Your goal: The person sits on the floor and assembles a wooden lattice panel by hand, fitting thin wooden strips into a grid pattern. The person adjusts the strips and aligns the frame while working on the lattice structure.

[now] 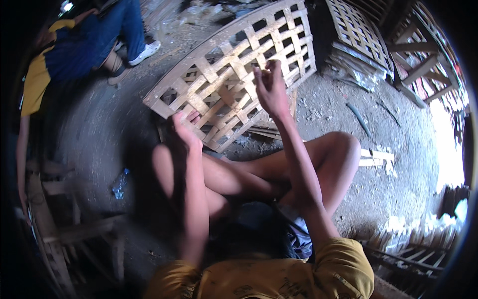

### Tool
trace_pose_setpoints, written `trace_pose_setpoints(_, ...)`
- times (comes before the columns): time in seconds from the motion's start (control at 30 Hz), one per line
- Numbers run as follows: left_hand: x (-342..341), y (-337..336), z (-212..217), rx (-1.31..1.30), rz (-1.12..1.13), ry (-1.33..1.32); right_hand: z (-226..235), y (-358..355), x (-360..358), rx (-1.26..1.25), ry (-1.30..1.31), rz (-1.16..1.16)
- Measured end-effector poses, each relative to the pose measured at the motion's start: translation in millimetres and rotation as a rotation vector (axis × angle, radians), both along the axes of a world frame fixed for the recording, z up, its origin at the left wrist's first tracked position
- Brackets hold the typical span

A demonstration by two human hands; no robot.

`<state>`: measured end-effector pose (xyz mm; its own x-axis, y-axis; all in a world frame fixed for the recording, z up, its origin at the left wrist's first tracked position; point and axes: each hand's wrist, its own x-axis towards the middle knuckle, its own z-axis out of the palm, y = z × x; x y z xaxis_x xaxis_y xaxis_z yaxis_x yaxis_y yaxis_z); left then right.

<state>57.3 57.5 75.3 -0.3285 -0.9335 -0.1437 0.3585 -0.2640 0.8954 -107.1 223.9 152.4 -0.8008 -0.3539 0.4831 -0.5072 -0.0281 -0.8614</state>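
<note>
A woven lattice panel (pixel 244 65) of flat wooden strips stands tilted in front of my crossed legs, framed by pale wooden bars. My left hand (pixel 186 131) is closed around its lower left edge. Over the panel's middle right part, my right hand (pixel 273 94) is raised with its fingers curled in a pinch. Whatever those fingertips hold, if anything, is too small to make out. A short brown strip end (pixel 228 94) sticks out from the weave between my hands. Part of the panel's lower edge is hidden by my left hand.
Similar lattice panels (pixel 356 30) are stacked at the far right, beside a wooden frame (pixel 420 70). A person (pixel 89 50) is at the far left. Nearer on the left are a plastic bottle (pixel 120 184) and a wooden bench (pixel 89 229). Pale slats (pixel 376 158) lie right of my knee.
</note>
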Motion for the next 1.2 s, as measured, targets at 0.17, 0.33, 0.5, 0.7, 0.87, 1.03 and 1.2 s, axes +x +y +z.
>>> trace_pose_setpoints(0.17, 8.6, 15.3, 9.8, -0.020, 0.012, -0.036, 16.0, 5.7, 9.2, -0.003, -0.068, 0.045)
trace_pose_setpoints(0.33, 11.5, 21.9, 20.0, 0.004, -0.026, -0.035, 20.5, 15.2, -3.9, -0.188, -0.033, 0.080)
trace_pose_setpoints(0.5, 14.3, 17.7, 15.2, 0.009, -0.027, -0.007, 20.1, 28.0, -38.1, -0.393, 0.030, -0.076)
trace_pose_setpoints(0.7, 19.5, 13.7, 17.9, -0.016, -0.042, -0.002, 24.8, 55.3, -79.1, -0.512, -0.061, -0.206)
trace_pose_setpoints(0.87, 5.0, 29.6, 13.0, -0.104, -0.078, -0.048, 7.5, 87.7, -115.0, -0.814, -0.120, -0.355)
trace_pose_setpoints(1.03, 17.7, 4.5, -9.2, -0.145, -0.108, 0.030, 25.1, 127.6, -125.1, -0.958, -0.095, -0.461)
trace_pose_setpoints(1.2, 12.0, 4.6, -3.9, -0.151, -0.047, 0.016, 34.1, 134.5, -113.2, -0.746, -0.020, -0.533)
